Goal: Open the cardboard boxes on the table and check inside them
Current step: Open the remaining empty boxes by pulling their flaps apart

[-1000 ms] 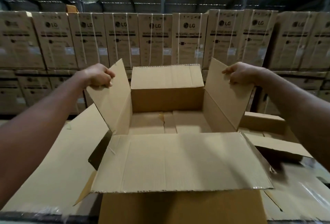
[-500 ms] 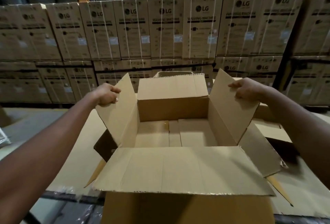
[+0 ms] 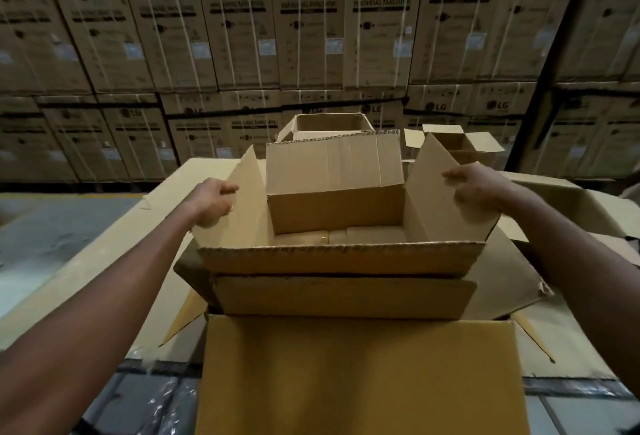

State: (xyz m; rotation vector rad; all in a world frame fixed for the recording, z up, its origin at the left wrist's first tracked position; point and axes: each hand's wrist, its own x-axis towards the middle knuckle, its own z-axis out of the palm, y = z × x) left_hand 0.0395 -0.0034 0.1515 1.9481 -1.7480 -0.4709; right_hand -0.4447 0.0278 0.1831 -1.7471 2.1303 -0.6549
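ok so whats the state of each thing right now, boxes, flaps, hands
front box: open, no loose item visible inside
left side flap: upright, held by the left hand
right side flap: upright, held by the right hand
far flap: standing up
near flap: folded down towards the camera
two small boxes behind: open
stacked LG cartons: shut, strapped

The open brown cardboard box [image 3: 336, 207] looks matt and dry, with bumpy ridges along its cut edges. Shiny crinkly clear plastic wrap [image 3: 162, 400] covers the table's near edge.
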